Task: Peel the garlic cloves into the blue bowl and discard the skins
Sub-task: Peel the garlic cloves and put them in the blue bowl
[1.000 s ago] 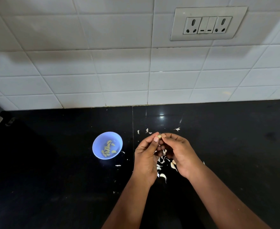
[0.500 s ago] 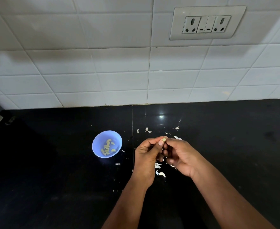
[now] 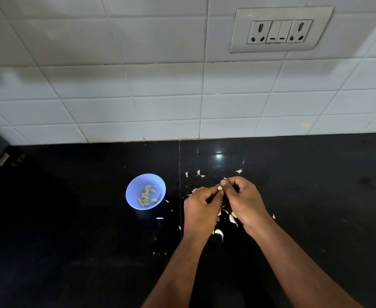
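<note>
While both hands pinch the small pale garlic clove (image 3: 219,187) at fingertip level, I read the left hand (image 3: 201,210) as nearer the round blue plastic bowl (image 3: 146,191), just to its left w/ peeled cloves inside; right hand (image 3: 242,200) works the skin.

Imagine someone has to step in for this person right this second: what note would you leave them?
Left hand and right hand: both pinch one garlic clove between their fingertips, above the black counter.
Blue bowl: on the counter to the left of the hands, with several peeled cloves inside.
Skins: scattered on the counter around and under the hands.
Done: a batch peeled into the bowl.
Left: finish this clove, drop it in the bowl, gather and discard the skins.
</note>
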Tool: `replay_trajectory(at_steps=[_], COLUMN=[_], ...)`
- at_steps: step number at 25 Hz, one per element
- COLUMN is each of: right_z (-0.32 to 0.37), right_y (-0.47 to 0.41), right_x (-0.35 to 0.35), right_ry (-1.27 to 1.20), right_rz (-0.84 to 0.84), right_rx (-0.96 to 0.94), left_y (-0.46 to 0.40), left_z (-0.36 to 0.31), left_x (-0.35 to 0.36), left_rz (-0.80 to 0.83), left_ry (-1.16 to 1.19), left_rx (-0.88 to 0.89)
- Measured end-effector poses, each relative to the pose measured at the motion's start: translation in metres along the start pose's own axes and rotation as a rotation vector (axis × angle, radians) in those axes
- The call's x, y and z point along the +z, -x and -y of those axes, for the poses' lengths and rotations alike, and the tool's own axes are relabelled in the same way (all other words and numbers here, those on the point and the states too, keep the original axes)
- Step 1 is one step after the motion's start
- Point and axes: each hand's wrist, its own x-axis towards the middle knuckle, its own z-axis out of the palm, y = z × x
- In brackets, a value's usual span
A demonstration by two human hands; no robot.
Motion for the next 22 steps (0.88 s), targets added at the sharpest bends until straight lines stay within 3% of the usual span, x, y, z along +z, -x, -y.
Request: replay_trajectory(at_steps=[6, 10, 12, 16, 22], right_z=[-0.009, -0.014, -0.012, -0.006, -0.014], right_y=[-0.001, -0.005, -0.006, -0.001, 0.008], right_x=[0.000, -0.007, -0.007, 0.000, 0.022], right_ry=[-0.075, 0.131, 0.122, -0.109, -0.165], right_rz=[-0.059, -0.084, -0.024, 0.232, 0.134], right_rx=[0.000, -0.142, -0.181, -0.021, 0.021], left_y=[0.002, 0.001, 0.002, 0.004, 0.004], left_z=[-0.001, 0.001, 0.003, 0.006, 0.008], left_x=[0.003, -0.001, -0.003, -0.009, -0.019], left_rz=[-0.026, -0.034, 0.007, 0.116, 0.061], left_ry=[0.160, 0.040, -0.033, -0.094, -0.079], left_rx=[-0.117, -0.077, -0.048, -0.067, -0.145])
